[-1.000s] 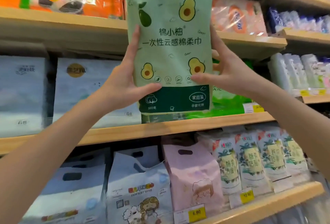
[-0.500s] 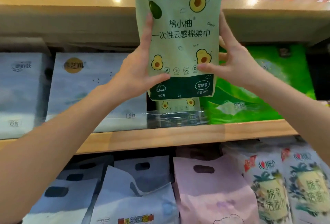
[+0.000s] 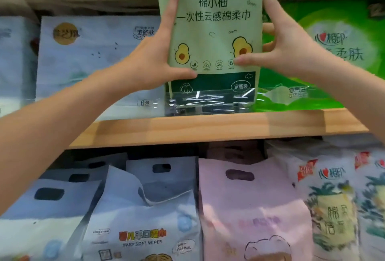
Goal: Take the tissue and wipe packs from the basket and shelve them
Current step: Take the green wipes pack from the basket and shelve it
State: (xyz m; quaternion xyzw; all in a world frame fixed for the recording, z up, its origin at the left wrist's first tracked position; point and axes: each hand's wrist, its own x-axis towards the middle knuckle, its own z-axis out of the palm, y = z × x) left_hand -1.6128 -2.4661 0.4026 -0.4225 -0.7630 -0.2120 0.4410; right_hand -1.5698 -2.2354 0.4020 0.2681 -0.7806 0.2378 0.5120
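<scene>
I hold the avocado pack [image 3: 212, 31] upright between both hands, its printed face toward me. My left hand [image 3: 154, 61] grips its left edge: the thumb lies across the front near the lower left corner, the forefinger runs straight up along the edge, and the rest of the fingers are hidden behind. My right hand [image 3: 285, 52] grips the right edge in the same way, thumb pressed on the front beside the lower right avocado, forefinger reaching up the side, other fingers curled round the back.

The pack stands over the wooden shelf [image 3: 208, 129], in the gap between the blue pack [image 3: 93, 58] on the left and the green pack [image 3: 323, 52] on the right. Its dark bottom band sits behind a clear guard [image 3: 208, 102] at the shelf's front edge, which glints with reflections. I cannot tell whether the bottom already rests on the board. The top of the pack runs out of view.

Below this shelf, more packs with cut-out handles stand in a row: a wipes pack [image 3: 141, 219] in pale blue, with others like it behind and to its left, a pink pack [image 3: 250, 208] beside it, and a pineapple pack [image 3: 331, 208] further right, somewhat blurred.
</scene>
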